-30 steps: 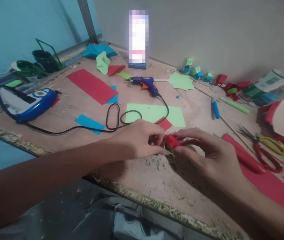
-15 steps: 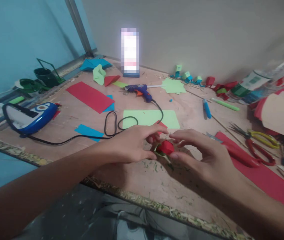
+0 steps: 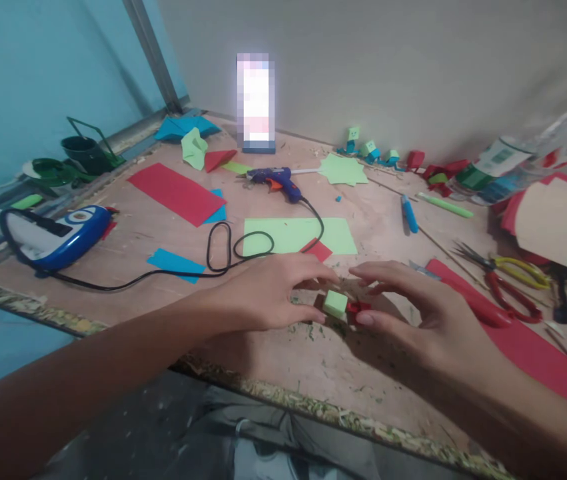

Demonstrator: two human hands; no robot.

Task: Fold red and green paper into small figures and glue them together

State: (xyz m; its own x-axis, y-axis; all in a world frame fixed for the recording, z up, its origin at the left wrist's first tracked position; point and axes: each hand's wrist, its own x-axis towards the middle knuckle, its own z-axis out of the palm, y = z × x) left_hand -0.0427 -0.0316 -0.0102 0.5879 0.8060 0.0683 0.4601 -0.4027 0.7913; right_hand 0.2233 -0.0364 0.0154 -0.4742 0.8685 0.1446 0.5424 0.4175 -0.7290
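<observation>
A small folded-paper figure, made of a light green paper cube (image 3: 336,303) joined to or lying against a red paper piece (image 3: 357,309), is between my hands low over the table. My right hand (image 3: 413,300) has its thumb on the red piece, with curled fingers behind it. My left hand (image 3: 280,290) is beside the cube on its left; its thumb and index finger are spread apart, the thumb tip close to the cube. The figure's underside is hidden.
Behind my hands lie a light green sheet (image 3: 288,233), a red scrap (image 3: 319,251) and a blue glue gun (image 3: 270,177) with a looping black cord. At right are a red-handled cutter (image 3: 488,307), scissors (image 3: 508,283) and a red sheet (image 3: 538,360). Small paper figures (image 3: 369,150) line the wall.
The figure has turned: its light green cube now faces up at left and red shows at right, where red was uppermost before. My hands have shifted slightly right.
</observation>
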